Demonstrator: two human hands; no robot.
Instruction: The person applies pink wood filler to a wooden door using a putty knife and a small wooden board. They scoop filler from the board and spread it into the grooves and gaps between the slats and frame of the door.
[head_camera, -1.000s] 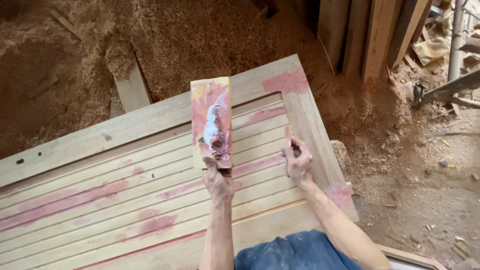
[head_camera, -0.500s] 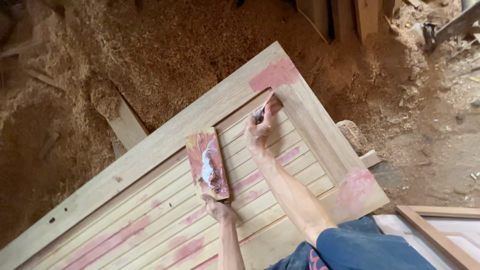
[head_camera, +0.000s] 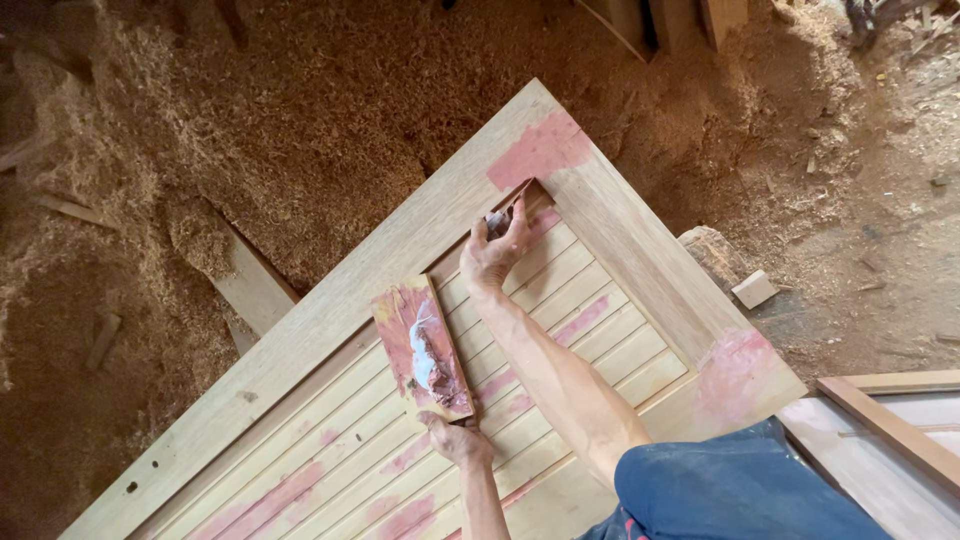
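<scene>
The right hand (head_camera: 492, 252) reached up to the inner corner of the door (head_camera: 330, 300), near the top centre of the frame, its fingers (head_camera: 517, 216) pinched around a small scraper (head_camera: 508, 207) pressed into the corner beside a pink patch of filler (head_camera: 540, 150). The left hand (head_camera: 455, 438), lower in the frame, gripped the bottom end of a short board (head_camera: 395, 320) that carried a lump of white and reddish putty (head_camera: 428, 362), held tilted above the slats. I thought that board looked risky: tipped like that, the lump could slide off onto the slats or the sawdust (head_camera: 250, 110) around the door. A hard push might also gouge the corner or smear filler across clean wood.
</scene>
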